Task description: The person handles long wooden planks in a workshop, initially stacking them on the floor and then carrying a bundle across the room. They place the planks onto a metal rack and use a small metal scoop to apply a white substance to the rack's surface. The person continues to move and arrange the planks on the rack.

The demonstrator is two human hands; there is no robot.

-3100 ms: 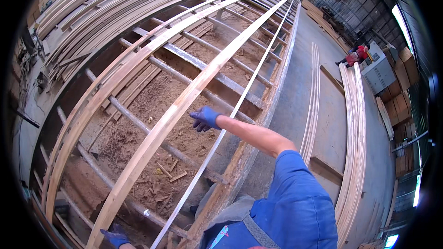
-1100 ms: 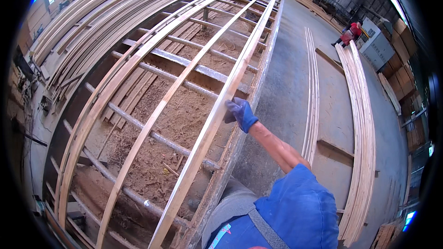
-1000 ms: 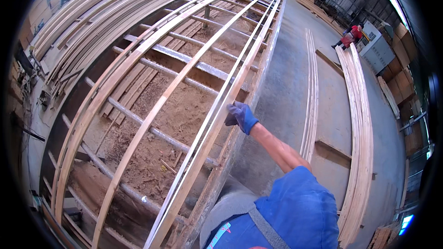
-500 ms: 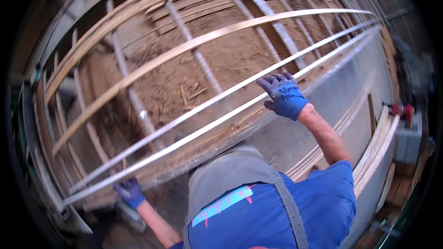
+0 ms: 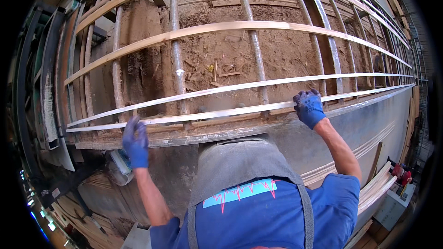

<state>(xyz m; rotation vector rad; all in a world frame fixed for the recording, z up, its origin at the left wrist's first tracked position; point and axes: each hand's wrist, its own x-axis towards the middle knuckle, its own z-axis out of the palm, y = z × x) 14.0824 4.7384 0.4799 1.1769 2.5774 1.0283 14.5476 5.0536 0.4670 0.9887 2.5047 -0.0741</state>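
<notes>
My right hand (image 5: 309,107), in a blue glove with darkened fingers, is closed over the nearest long, pale wooden strip (image 5: 221,113). My left hand (image 5: 135,145), gloved alike and a little blurred, reaches up to the same strip close to its left end. Its fingers look stretched and slightly apart, lying over the strip. Just beyond runs a second pale strip (image 5: 230,86), spreading away from the first toward the middle. Both strips rest across metal crossbars (image 5: 256,55). Farther off, a wider wooden slat (image 5: 210,28) lies across the same bars.
Sawdust and wood scraps (image 5: 217,71) cover the ground below the bars. A worn ledge (image 5: 203,137) edges the frame on my side. Thin strips are stacked (image 5: 376,186) at the right, by a grey box (image 5: 394,205). Dark metal machinery (image 5: 46,78) stands at the left.
The view has turned, so the strips now run more level. My left hand has moved up onto the near strip. My right hand has gone from spread fingers to gripping it.
</notes>
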